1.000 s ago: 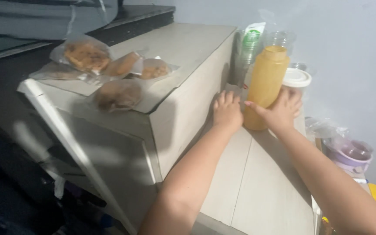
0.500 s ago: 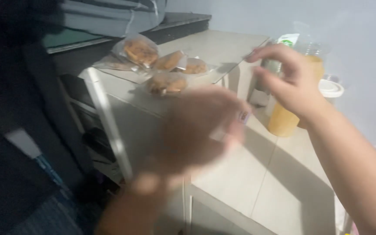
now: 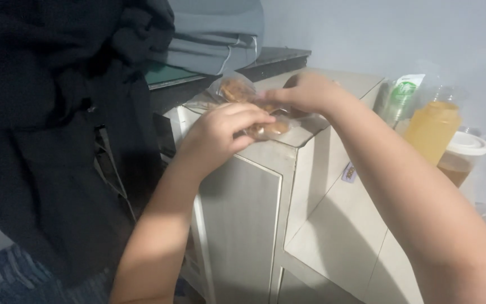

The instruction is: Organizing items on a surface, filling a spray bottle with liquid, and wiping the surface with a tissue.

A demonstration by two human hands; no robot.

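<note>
Both hands were on the wrapped pastries (image 3: 268, 128) atop the cabinet (image 3: 243, 208): left hand (image 3: 220, 135) curled, fingers on the front packet; right hand (image 3: 305, 93) bent over the packets behind, grip unclear. Orange bottle (image 3: 431, 132) stood right of the cabinet

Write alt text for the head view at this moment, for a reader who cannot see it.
Both hands reach onto the top of a pale cabinet: the left hand and right hand are on clear bags of fried snacks. To the right stand an orange squeeze bottle and a lidded cup; dark clothing hangs at left.
</note>
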